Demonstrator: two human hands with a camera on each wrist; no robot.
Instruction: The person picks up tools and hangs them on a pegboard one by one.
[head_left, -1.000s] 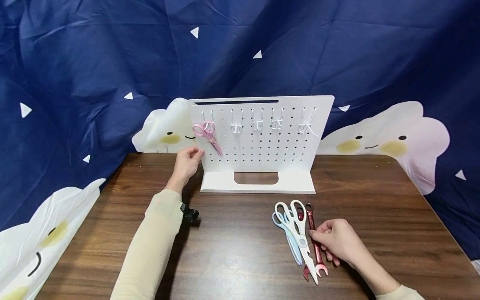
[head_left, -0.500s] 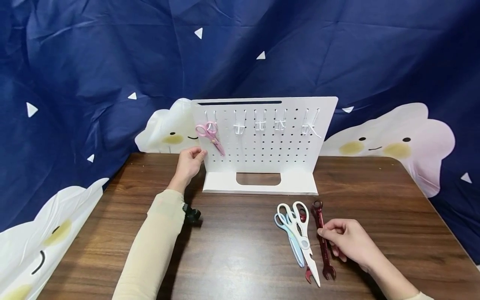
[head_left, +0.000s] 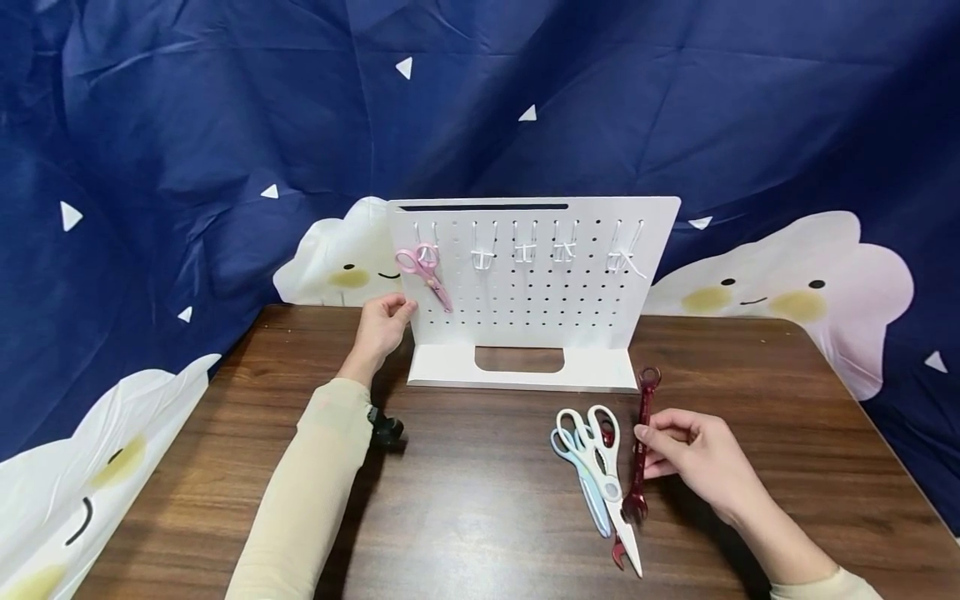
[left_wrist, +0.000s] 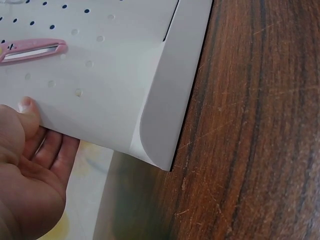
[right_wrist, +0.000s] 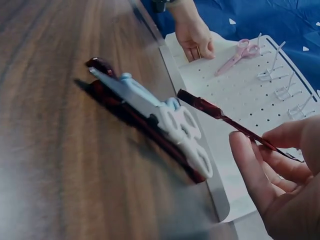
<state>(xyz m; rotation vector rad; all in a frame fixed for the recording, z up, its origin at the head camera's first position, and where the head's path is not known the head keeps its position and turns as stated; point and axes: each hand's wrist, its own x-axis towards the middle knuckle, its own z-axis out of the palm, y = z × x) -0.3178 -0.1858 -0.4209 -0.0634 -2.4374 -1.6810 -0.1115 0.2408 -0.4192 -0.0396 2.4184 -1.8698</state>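
Observation:
My right hand [head_left: 705, 458] pinches a dark red wrench [head_left: 639, 471] between thumb and fingers, raised over the table with its ring end toward the pegboard. In the right wrist view the wrench [right_wrist: 207, 107] slants across in front of the board. At the white pegboard's [head_left: 525, 300] left edge, my left hand [head_left: 381, 327] grips the panel, thumb in front and fingers behind. Pink scissors [head_left: 435, 283] hang from the leftmost hook. White kitchen scissors [head_left: 612, 489] lie on the table over a light blue looped-handle tool [head_left: 593, 500] and a second red wrench [head_left: 618, 552], mostly hidden.
Several white wire hooks [head_left: 525, 252] stick out along the board's upper part. The board stands on a white base [head_left: 442, 367] at the back of the wooden table [head_left: 465, 483]. Behind hangs a blue curtain [head_left: 480, 108] with cloud prints.
My right hand has drawn the red wrench out from beside the white scissors, then lifted it and moved it toward the board. The left hand keeps its grip on the board's edge.

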